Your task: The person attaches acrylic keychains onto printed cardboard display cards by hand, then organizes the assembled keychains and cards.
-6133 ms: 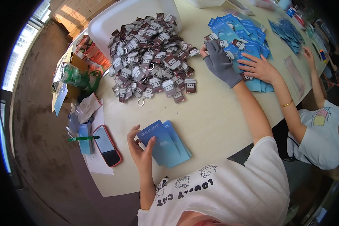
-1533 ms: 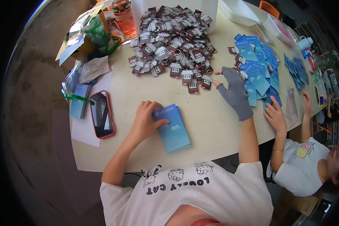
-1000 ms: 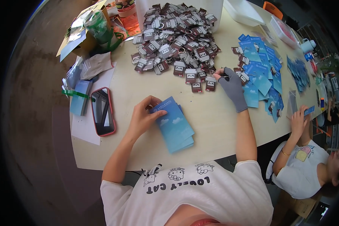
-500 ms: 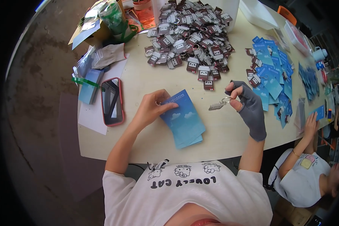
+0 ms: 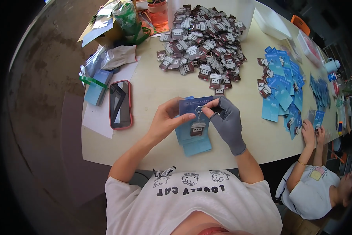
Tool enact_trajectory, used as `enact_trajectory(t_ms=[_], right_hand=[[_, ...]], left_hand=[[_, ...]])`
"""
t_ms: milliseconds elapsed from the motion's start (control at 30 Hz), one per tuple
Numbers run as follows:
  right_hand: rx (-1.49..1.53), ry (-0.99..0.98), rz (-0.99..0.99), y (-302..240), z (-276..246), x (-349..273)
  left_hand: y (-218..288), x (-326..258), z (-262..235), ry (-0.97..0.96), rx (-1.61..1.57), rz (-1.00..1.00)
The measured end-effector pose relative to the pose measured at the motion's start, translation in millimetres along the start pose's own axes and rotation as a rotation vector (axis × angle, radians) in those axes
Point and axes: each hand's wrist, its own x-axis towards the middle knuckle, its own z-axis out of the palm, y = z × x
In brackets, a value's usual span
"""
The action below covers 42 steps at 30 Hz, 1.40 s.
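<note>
My bare left hand [image 5: 169, 120] holds a blue card [image 5: 185, 128] upright by its left side, thumb across its front. More blue cards [image 5: 198, 148] show just below and behind it. In a grey fingerless glove, my right hand [image 5: 228, 124] pinches the metal ring of a keychain [image 5: 197, 129] against the card's upper part. The keychain's brown-and-white charm with a small face hangs down over the card on a short chain. Whether the ring passes through the card cannot be made out.
Beyond my hands lies a large heap of keychains [image 5: 207, 47]. To the left are a red-edged phone [image 5: 120, 105] and a banded card stack [image 5: 97, 88]. Cards with keychains [image 5: 279, 84] spread to the right. A co-worker's hands [image 5: 309, 133] hold a blue card nearby.
My right hand has moved left, bringing the keychain from beside the cards onto the front one. My left hand has raised that card off the others. The co-worker's hands have shifted left.
</note>
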Motion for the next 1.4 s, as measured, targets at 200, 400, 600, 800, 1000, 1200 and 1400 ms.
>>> enact_trajectory(t_ms=[200,400,600,800,1000,1200,1400], right_hand=[[-0.019,0.12,-0.085,-7,8,-6],[0.122,0.129,-0.078,-10,16,-12],[0.218,0.083,-0.142,-16,19,-13],[0.001,-0.011,-0.143,-15,-2,-15],[0.014,0.199,-0.041,-22,-114,-12],[-1.368,0.552,-0.359,26,-202,33],[-0.855,0.259,-0.131,49,-166,125]], left_hand=[[-5,-11,28,0.201,-0.143,0.009],[-14,-22,49,0.324,-0.333,0.064],[-15,-20,70,0.418,-0.342,0.205],[-24,-20,61,0.235,-0.118,0.224],[-14,1,-18,0.26,1.238,0.333],[-29,14,-42,0.225,1.155,0.201],[-27,17,-48,0.225,0.82,0.135]])
